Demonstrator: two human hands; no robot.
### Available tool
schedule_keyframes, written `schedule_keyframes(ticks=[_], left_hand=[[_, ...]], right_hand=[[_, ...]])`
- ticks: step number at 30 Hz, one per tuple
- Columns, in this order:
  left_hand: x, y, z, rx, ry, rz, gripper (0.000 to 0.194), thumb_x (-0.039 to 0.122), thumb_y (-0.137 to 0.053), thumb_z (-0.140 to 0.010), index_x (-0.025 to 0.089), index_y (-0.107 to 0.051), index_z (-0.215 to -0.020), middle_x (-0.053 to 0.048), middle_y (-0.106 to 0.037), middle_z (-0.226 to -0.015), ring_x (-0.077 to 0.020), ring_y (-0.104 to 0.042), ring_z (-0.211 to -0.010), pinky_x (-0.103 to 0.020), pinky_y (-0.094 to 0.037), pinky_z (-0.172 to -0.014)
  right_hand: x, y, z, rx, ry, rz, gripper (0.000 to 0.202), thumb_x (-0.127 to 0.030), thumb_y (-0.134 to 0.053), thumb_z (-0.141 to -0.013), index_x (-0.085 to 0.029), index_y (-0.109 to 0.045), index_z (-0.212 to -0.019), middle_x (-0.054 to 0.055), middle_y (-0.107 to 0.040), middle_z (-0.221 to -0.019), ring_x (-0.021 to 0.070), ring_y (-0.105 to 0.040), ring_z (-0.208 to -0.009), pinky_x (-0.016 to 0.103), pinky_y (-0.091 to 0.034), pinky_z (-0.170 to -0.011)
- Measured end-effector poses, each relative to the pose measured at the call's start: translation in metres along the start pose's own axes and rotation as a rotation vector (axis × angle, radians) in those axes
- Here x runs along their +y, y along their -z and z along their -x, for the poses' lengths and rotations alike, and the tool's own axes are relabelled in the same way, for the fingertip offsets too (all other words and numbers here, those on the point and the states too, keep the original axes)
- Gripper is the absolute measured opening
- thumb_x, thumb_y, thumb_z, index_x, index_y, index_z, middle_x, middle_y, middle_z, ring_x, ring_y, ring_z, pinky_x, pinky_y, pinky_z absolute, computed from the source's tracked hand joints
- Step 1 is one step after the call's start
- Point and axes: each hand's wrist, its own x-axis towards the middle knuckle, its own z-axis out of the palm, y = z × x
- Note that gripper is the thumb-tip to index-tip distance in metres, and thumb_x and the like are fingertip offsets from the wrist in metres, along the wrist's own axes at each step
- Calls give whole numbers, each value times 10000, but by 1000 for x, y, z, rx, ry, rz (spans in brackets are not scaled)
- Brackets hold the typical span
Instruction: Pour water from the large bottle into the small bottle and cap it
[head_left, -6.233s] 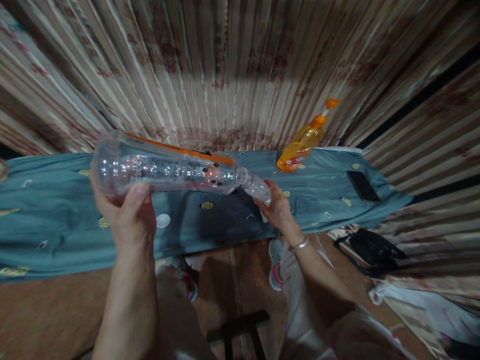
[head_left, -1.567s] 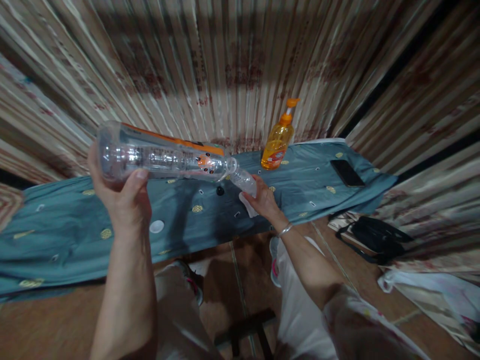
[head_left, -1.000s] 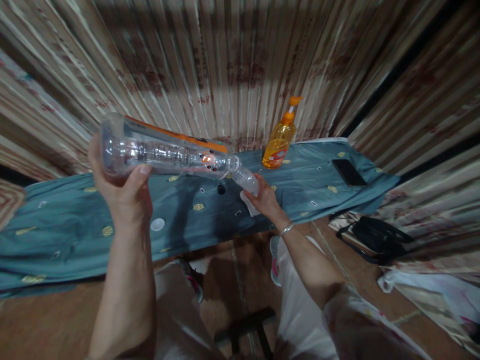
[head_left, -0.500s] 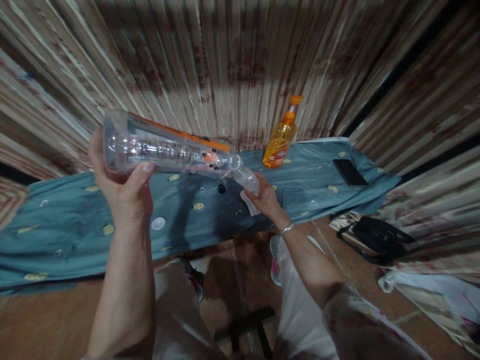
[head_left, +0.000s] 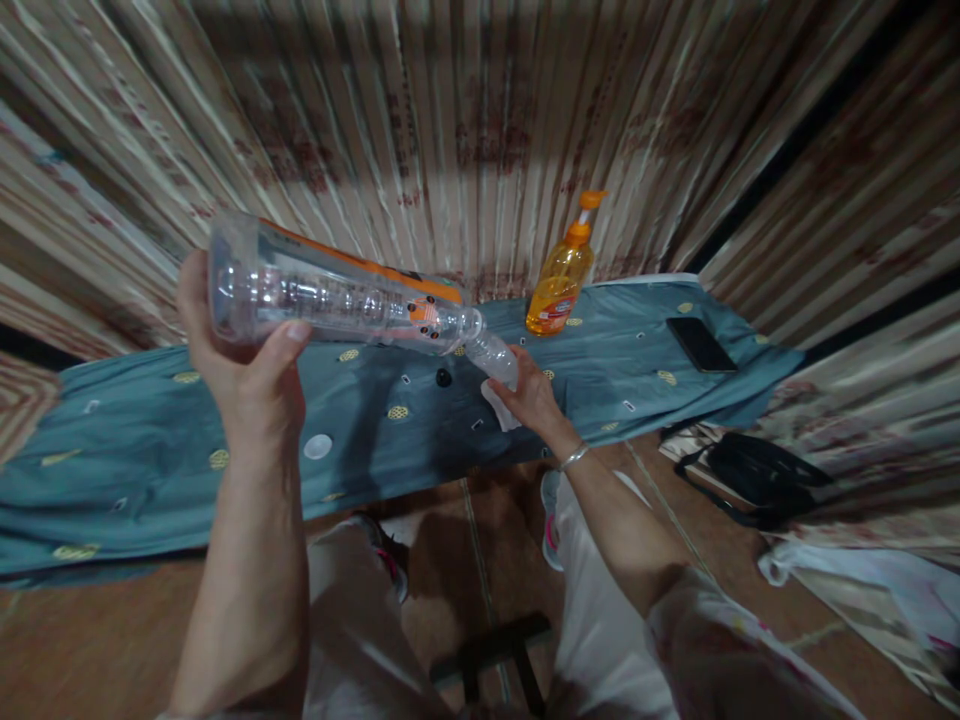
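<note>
My left hand [head_left: 251, 370] is closed around the base of a large clear plastic bottle [head_left: 330, 295] with an orange label. That bottle lies almost level in the air, its neck slanting slightly down to the right. Its mouth meets the mouth of a small clear plastic bottle [head_left: 491, 355], which my right hand [head_left: 534, 395] grips. The small bottle is tilted, and its lower end is partly hidden by my fingers. Just below my right hand is a white piece [head_left: 501, 405], perhaps tissue or a label; whether I hold it I cannot tell.
On the teal patterned cloth [head_left: 600, 375] are a small black cap [head_left: 444, 378], a round white lid [head_left: 317, 446], an orange pump bottle [head_left: 556, 285] and a black phone [head_left: 700, 345]. A striped curtain [head_left: 465, 130] hangs behind. A black bag [head_left: 765, 470] is at the right.
The large bottle's base has risen very slightly in my left hand. My right hand and the small bottle stay in place.
</note>
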Motion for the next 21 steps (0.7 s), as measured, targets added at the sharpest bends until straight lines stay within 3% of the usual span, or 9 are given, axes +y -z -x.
schedule_keyframes(ticks=[6, 16, 21], left_hand=[[-2, 1, -1, -33, -19, -28, 922, 606, -887, -439, 361, -653, -1296, -20, -668, -1329, -218, -644, -1130, -390, -543, -1014], [-8, 2, -6, -87, -62, -97, 1027, 734, -839, -414, 383, -582, -1345, -17, -621, -1380, -283, -604, -1296, -518, -492, -1138], [-9, 0, -5, -84, -37, -103, 969, 695, -821, -458, 409, -570, -1349, -8, -612, -1414, -263, -607, -1293, -485, -515, -1116]], right_hand=[[-1, 0, -1, -4, -10, 28, 648, -348, -707, -870, -105, -481, -1427, 240, -664, -1383, 368, -670, -1262, 547, -555, -1065], [2, -2, -1, 23, 16, 9, 643, -345, -714, -859, -132, -485, -1421, 220, -673, -1375, 357, -673, -1261, 535, -553, -1075], [1, -2, -1, 25, 2, 6, 647, -352, -713, -854, -134, -483, -1418, 217, -674, -1379, 357, -671, -1268, 538, -551, -1076]])
